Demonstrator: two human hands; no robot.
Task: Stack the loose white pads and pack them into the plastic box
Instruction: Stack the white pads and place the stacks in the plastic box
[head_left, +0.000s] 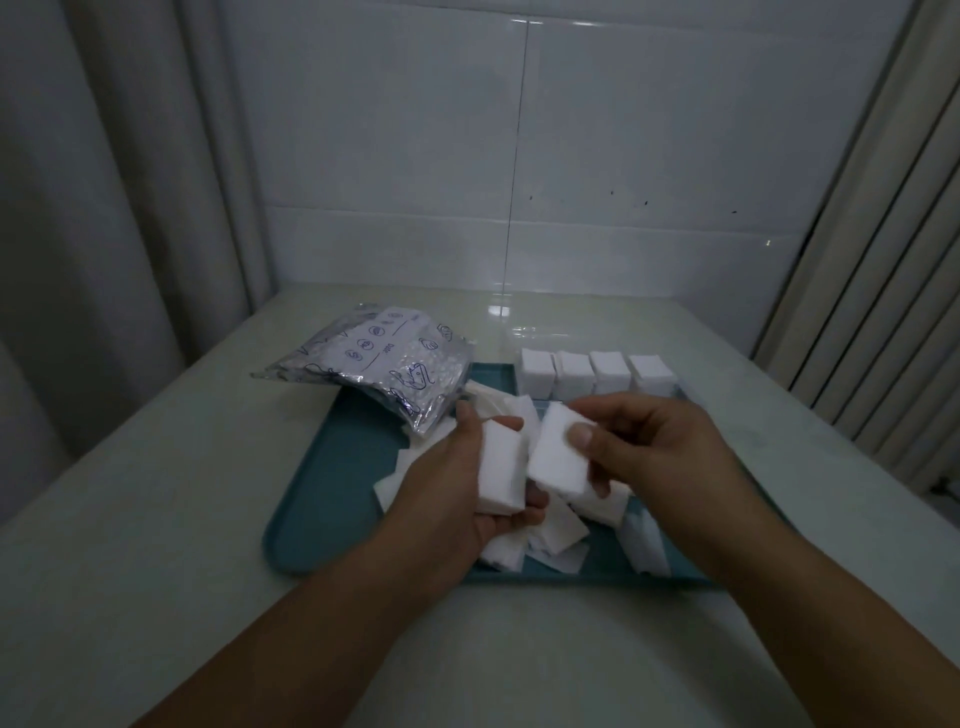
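Head: bag (382, 358) print illegible.

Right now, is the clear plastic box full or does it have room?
Partly filled, it seems: four pad stacks stand side by side at the tray's far edge. The box's clear walls barely show, so remaining room cannot be told.

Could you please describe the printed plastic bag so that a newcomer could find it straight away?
Start at the teal tray on the pale table. The plastic bag lies over the tray's far left corner. It alone is shiny, crinkled and printed with dark blue symbols; everything near it is plain white pads.
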